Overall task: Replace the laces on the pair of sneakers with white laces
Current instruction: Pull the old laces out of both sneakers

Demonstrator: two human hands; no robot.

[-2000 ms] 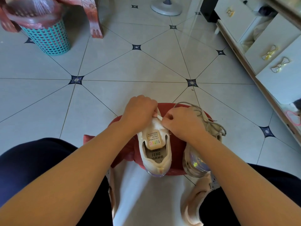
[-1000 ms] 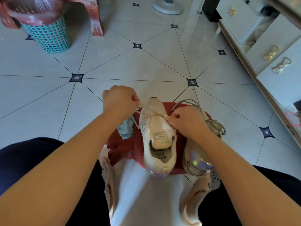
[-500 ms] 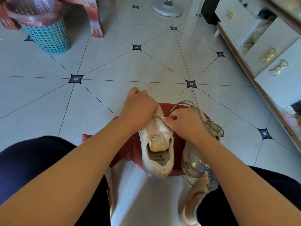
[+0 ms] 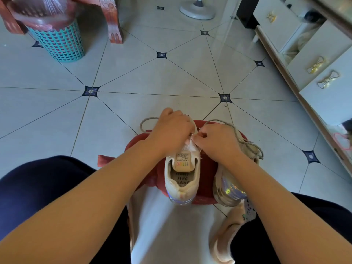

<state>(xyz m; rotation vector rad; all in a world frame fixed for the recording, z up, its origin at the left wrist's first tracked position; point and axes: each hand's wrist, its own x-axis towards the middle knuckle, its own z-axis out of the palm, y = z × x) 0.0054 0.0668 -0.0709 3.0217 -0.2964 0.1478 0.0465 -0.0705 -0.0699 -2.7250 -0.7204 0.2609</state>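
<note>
Head view: at the lower centre of the frame a sneaker [image 4: 182,175] stands on a red stool [image 4: 208,168]. The left hand [image 4: 169,131] curls over its front and grips a grey lace [image 4: 150,118]. The right hand [image 4: 219,142] pinches the sneaker beside the tongue. The second sneaker [image 4: 228,189] stands just to the right.

- one view only: head-worn wide-angle camera
- faces forward and steeply down, over the person's own knees onto the tiled floor [image 4: 133,73]
- close range: forearms come in from the bottom edge, left hand [image 4: 171,130] and right hand [image 4: 217,141] at the sneaker [image 4: 182,174], centre frame
- far: basket [image 4: 57,42] top left, cabinet [image 4: 323,54] at right edge, lines bent by the lens
</note>
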